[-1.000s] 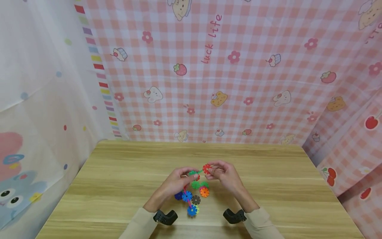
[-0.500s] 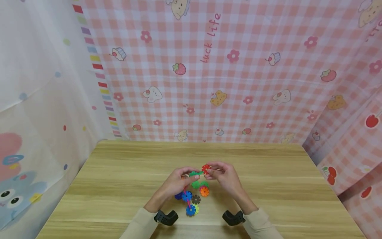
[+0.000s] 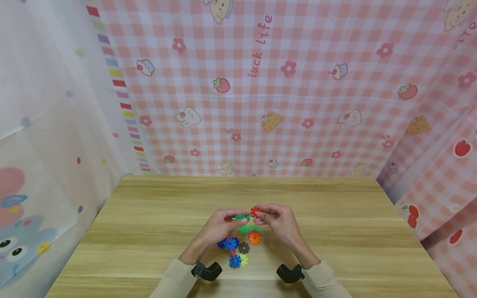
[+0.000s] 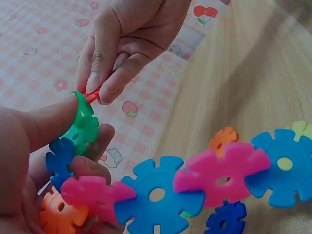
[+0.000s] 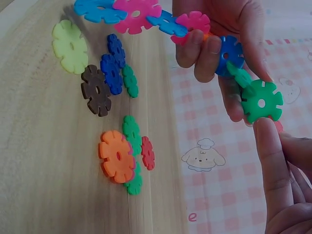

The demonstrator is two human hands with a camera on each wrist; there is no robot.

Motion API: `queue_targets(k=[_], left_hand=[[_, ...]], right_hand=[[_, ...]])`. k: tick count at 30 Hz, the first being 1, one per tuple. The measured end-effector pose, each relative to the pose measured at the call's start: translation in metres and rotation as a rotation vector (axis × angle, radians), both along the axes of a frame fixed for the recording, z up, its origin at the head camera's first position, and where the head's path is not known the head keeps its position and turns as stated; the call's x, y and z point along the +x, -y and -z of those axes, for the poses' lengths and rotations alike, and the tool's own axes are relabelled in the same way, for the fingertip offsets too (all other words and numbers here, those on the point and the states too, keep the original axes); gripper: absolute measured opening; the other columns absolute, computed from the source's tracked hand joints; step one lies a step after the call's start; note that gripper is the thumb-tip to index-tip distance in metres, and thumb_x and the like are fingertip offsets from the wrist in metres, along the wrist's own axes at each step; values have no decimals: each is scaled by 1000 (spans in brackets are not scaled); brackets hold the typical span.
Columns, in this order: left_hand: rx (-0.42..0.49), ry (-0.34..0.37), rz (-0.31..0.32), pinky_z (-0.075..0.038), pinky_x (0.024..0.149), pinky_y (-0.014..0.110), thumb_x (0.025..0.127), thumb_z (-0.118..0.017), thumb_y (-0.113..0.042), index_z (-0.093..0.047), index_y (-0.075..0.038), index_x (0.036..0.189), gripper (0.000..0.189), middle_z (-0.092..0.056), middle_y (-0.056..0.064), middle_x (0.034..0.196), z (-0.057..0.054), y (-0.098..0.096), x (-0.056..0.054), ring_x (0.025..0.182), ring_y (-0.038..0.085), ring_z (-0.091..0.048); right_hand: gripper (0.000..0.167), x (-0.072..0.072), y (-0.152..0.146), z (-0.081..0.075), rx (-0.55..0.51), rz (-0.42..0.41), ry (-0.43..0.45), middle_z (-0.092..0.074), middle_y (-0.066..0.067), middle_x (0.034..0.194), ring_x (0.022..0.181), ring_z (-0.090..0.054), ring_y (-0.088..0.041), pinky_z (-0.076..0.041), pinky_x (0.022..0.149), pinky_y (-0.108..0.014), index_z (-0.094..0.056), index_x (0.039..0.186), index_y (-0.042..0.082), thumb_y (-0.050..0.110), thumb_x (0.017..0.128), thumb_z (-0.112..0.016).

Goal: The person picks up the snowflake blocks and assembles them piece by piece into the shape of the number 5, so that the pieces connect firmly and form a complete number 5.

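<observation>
My left hand holds a chain of notched plastic snowflake discs, its thumb on a green disc. The chain runs through blue, orange and pink discs, and its blue-and-pink end hangs out past the fingers. My right hand pinches a red snowflake disc between thumb and fingers. In the left wrist view the red disc's edge meets the tip of the outermost green disc. From the right wrist, that green disc covers most of the red one.
Loose snowflake discs lie on the wooden table below the hands: orange, brown, pale yellow, dark blue, red and several green ones. A checked cloth hangs behind the table.
The red disc in my right hand has moved slightly left, closer to the green disc. The chain's hanging blue end has swung a little left. My left hand stays nearly still.
</observation>
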State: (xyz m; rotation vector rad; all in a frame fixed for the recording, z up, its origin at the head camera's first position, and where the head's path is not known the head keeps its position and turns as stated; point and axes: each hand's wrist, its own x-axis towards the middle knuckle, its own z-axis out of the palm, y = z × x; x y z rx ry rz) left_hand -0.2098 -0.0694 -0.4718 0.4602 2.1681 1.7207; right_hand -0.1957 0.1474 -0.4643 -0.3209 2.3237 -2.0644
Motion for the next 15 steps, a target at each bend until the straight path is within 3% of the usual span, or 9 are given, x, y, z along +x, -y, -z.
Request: queue_targets(k=[15], left_hand=[[-15,1,-11,-28,44,21,93,-70,-33,-71,-16,121,32,-38,-4,55,-2,-2,2,46,11,-32]], right_hand=[[23,3,0,7,-29,-10,-51,-71,-27,102,82,-74,-30,-59,77,-36,-67,114,-10,-3,93,-64]])
